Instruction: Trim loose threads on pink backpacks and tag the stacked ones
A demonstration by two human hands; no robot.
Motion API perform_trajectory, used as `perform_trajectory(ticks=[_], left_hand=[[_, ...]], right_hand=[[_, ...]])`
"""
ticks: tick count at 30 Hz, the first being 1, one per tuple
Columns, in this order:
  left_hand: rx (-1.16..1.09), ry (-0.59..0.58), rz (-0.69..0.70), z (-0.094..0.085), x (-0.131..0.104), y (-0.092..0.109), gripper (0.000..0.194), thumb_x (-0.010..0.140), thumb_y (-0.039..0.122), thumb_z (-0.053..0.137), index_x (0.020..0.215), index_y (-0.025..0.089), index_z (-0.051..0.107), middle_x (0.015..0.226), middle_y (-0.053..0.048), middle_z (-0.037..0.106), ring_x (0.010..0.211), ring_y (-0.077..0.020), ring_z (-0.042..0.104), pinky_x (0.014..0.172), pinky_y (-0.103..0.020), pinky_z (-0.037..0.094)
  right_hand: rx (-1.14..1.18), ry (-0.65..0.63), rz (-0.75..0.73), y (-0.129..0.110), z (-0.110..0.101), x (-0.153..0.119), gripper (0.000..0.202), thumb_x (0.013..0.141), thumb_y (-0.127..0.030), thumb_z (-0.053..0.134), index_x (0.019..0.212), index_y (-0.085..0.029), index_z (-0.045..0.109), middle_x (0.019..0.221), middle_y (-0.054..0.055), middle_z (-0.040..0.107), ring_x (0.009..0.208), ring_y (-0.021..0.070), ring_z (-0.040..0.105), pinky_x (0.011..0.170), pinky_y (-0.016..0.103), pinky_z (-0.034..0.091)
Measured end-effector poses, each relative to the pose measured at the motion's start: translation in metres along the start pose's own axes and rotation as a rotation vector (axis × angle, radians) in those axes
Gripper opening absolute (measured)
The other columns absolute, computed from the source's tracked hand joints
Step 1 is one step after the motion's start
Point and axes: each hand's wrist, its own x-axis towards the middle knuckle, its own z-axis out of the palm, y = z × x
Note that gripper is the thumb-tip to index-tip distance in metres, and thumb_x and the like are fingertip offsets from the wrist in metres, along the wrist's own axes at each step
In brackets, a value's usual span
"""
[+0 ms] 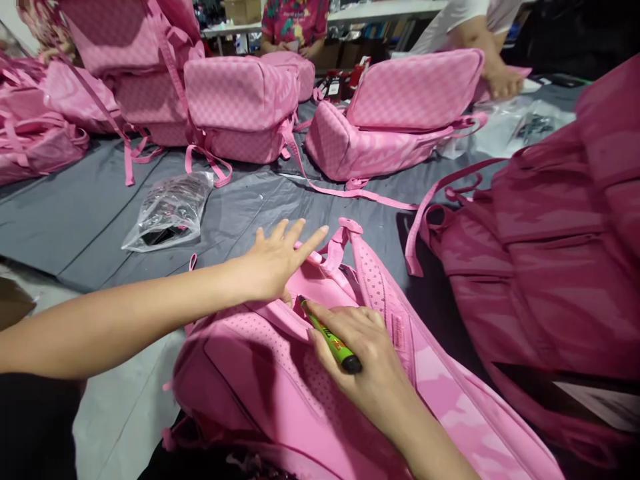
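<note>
Green marker [327, 338] lies between thumb [326, 359] and fingers [345, 325] of the right hand [374, 363].

Illumination is moderate. Dark shadows cross the near backpack [300, 400]; the right backpack [550, 253] is dim. Glare marks the plastic pouch [167, 213]. Far detail is soft.

The grey-covered table [80, 207] carries a pink backpack [285, 380] in front — other pink packs [415, 93] and a clear plastic bag [173, 210] around it.

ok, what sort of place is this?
Probably a bag workshop or packing room: many pink backpacks around a grey-covered surface, a clear plastic bag, and other people behind.
</note>
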Motion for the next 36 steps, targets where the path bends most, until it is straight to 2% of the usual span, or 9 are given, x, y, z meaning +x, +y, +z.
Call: perform_trajectory(ticks=[3,6,9,15,25,36], left_hand=[[0.102,0.024,0.029,0.003,0.006,0.007,0.132,0.064,0.034,0.086,0.156,0.02,-0.008,0.163,-0.023,-0.002,0.149,-0.0432,0.007,0.11,-0.066,0.025],[0.111,0.029,0.057,0.004,0.006,0.009,0.11,0.076,0.024,0.073,0.157,0.016,0.0,0.163,-0.022,0.007,0.144,-0.0389,0.024,0.106,-0.054,0.037],[0.094,0.056,0.078,0.005,0.005,0.006,0.096,0.08,0.019,0.063,0.156,0.017,0.004,0.162,-0.02,0.014,0.14,-0.0361,0.031,0.102,-0.048,0.039],[0.069,0.022,0.053,0.005,0.009,0.005,0.096,0.078,0.017,0.062,0.156,0.022,0.006,0.163,-0.017,0.014,0.141,-0.0352,0.029,0.103,-0.048,0.035],[0.046,0.067,0.055,0.014,0.014,-0.001,0.09,0.079,0.018,0.062,0.155,0.019,0.014,0.161,-0.018,0.018,0.137,-0.0358,0.034,0.1,-0.048,0.038],[0.015,0.047,0.045,0.008,0.013,0.0,0.089,0.079,0.019,0.065,0.155,0.019,0.018,0.161,-0.018,0.018,0.138,-0.0353,0.035,0.103,-0.047,0.037]], right_hand=[[0.0,0.004,-0.002,-0.003,-0.003,-0.003,0.027,0.094,-0.022,0.052,0.117,-0.015,0.064,0.083,0.005,0.07,0.076,0.0183,0.062,0.074,0.036,0.041],[-0.006,-0.025,0.01,-0.006,-0.008,-0.003,0.024,0.093,-0.022,0.052,0.11,-0.015,0.067,0.078,0.004,0.069,0.072,0.0177,0.061,0.074,0.036,0.04],[-0.042,-0.081,0.044,-0.006,-0.011,0.0,0.023,0.091,-0.022,0.051,0.104,-0.017,0.069,0.075,0.004,0.069,0.07,0.0183,0.06,0.073,0.036,0.039],[-0.056,-0.055,0.082,-0.003,-0.005,-0.001,0.026,0.092,-0.022,0.051,0.112,-0.017,0.068,0.088,0.006,0.071,0.08,0.0207,0.062,0.075,0.036,0.037],[-0.082,0.062,0.153,-0.005,0.006,-0.006,0.025,0.093,-0.023,0.056,0.115,-0.019,0.066,0.098,0.005,0.073,0.086,0.0204,0.066,0.079,0.038,0.034],[-0.123,0.048,0.207,-0.009,0.001,-0.003,0.023,0.093,-0.026,0.056,0.112,-0.023,0.068,0.099,0.005,0.074,0.087,0.0196,0.066,0.087,0.041,0.034]])
